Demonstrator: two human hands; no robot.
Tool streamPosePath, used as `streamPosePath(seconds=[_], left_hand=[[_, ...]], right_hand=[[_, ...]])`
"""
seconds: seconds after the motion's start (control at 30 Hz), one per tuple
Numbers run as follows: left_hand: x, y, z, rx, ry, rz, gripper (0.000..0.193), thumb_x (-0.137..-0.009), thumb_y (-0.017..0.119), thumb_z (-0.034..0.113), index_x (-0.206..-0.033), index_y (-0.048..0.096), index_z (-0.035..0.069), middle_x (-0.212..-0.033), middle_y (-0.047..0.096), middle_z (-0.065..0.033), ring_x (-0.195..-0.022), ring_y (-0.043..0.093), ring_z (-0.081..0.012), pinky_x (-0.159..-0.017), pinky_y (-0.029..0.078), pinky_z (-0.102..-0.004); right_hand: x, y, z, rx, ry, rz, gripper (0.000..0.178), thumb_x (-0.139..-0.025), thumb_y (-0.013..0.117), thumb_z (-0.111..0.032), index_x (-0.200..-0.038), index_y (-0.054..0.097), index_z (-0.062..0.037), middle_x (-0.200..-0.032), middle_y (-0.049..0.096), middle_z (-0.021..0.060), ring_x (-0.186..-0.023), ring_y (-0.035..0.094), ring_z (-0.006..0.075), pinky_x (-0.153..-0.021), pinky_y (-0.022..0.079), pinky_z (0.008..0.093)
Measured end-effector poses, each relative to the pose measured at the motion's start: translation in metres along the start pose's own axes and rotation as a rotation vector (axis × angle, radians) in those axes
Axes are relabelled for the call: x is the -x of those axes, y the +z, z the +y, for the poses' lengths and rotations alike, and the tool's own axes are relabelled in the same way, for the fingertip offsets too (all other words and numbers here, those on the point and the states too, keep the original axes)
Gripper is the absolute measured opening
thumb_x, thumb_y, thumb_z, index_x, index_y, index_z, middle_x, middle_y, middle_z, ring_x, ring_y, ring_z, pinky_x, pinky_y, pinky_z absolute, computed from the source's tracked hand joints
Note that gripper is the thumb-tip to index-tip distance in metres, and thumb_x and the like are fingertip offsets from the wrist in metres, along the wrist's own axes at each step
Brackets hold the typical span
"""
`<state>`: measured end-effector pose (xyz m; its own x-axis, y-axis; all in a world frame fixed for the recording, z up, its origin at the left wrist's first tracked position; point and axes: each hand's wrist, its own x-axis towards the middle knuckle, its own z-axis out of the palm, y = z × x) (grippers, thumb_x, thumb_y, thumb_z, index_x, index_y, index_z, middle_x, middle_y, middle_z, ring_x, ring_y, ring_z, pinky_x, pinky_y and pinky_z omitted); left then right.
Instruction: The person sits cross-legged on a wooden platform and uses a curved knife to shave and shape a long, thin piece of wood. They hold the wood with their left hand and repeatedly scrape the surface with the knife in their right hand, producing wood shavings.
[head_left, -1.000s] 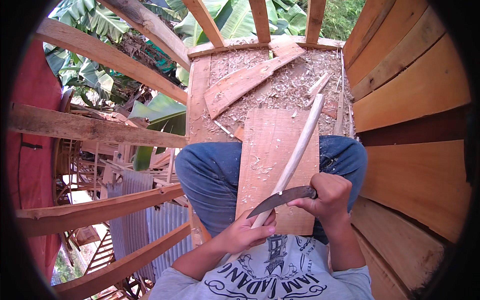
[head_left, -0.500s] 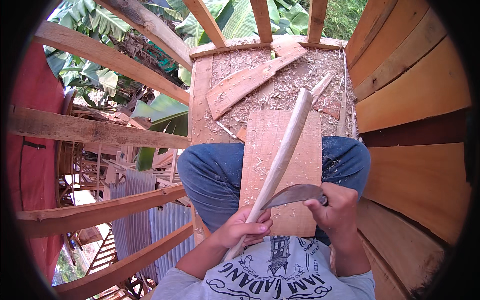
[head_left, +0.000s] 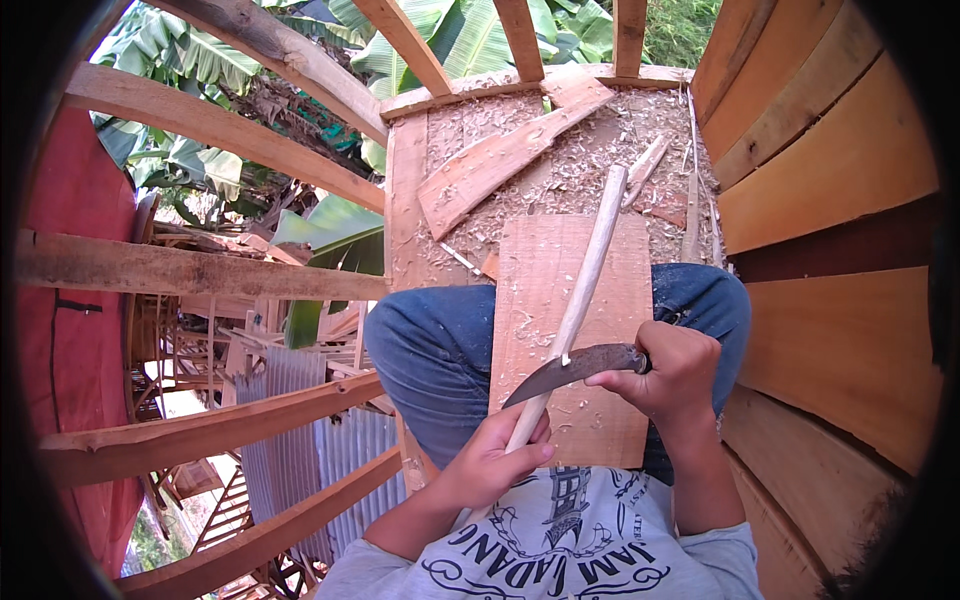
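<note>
A long pale wooden stick (head_left: 592, 260) slants up and away from my body over a flat board (head_left: 618, 310) that lies across my legs. My left hand (head_left: 503, 450) is closed round the stick's near part. In my right hand (head_left: 672, 372) is a knife (head_left: 575, 371) with a broad curved dark blade, gripped by its handle, which my fingers mostly cover. The blade crosses the stick just beyond my left hand, its tip pointing left. A small pale shaving sits at the blade's edge on the stick.
Wood shavings (head_left: 480, 130) cover the plank floor ahead. An angled wood offcut (head_left: 500, 165) and a smaller stick piece (head_left: 648, 168) lie there. Slanted rails (head_left: 200, 265) stand at the left, with corrugated sheeting below; a plank wall (head_left: 835, 350) rises close at right.
The knife has moved up along the stick, away from my body, and its tip now reaches left past the stick. The stick stands a little more upright. Both hands keep their hold.
</note>
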<state>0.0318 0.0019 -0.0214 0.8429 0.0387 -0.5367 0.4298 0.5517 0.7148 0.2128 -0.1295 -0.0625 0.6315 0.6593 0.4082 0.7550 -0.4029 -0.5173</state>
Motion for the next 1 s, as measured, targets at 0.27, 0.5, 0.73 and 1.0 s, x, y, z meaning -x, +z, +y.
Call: streamPosePath(seconds=[0.27, 0.5, 0.73, 1.0], left_hand=[[0.002, -0.003, 0.002, -0.009, 0.007, 0.043, 0.016, -0.088, 0.058, 0.011, -0.085, 0.043, 0.007, -0.073, 0.036, 0.0041, -0.062, 0.035, -0.0033, -0.054, 0.031, -0.0204], [0.016, -0.001, -0.016, -0.225, 0.036, -0.062, 0.021, -0.087, 0.061, 0.009, -0.103, 0.049, 0.0, -0.076, 0.041, 0.0027, -0.072, 0.039, -0.0067, -0.067, 0.035, -0.0219], [0.007, -0.002, 0.009, -0.384, 0.13, 0.289, 0.025, -0.089, 0.06, 0.01, -0.109, 0.051, -0.002, -0.076, 0.049, 0.0005, -0.071, 0.045, -0.0061, -0.063, 0.039, -0.0226], [0.011, 0.009, 0.014, -0.657, 0.197, 0.342, 0.029, -0.09, 0.061, 0.016, -0.107, 0.048, -0.003, -0.074, 0.057, -0.0106, -0.068, 0.053, -0.0114, -0.061, 0.043, -0.0282]], right_hand=[[-0.004, 0.007, -0.004, -0.001, 0.018, 0.012, 0.072, -0.062, 0.067, -0.072, -0.047, 0.034, -0.0093, -0.042, 0.035, 0.005, -0.035, 0.044, 0.0232, -0.036, 0.033, 0.0339], [-0.032, -0.027, 0.088, -0.069, 0.684, 0.213, 0.068, -0.086, 0.055, -0.059, -0.071, 0.057, 0.0073, -0.053, 0.047, 0.0187, -0.049, 0.042, 0.0261, -0.051, 0.038, 0.0361], [0.012, -0.012, -0.019, -0.144, 0.153, -0.19, 0.061, -0.074, 0.066, -0.061, -0.054, 0.046, -0.006, -0.048, 0.046, 0.0095, -0.042, 0.052, 0.0292, -0.04, 0.038, 0.0356], [0.002, 0.007, -0.014, -0.055, -0.028, -0.093, 0.068, -0.057, 0.069, -0.07, -0.048, 0.039, -0.0102, -0.043, 0.036, 0.0044, -0.035, 0.043, 0.0227, -0.036, 0.034, 0.0322]])
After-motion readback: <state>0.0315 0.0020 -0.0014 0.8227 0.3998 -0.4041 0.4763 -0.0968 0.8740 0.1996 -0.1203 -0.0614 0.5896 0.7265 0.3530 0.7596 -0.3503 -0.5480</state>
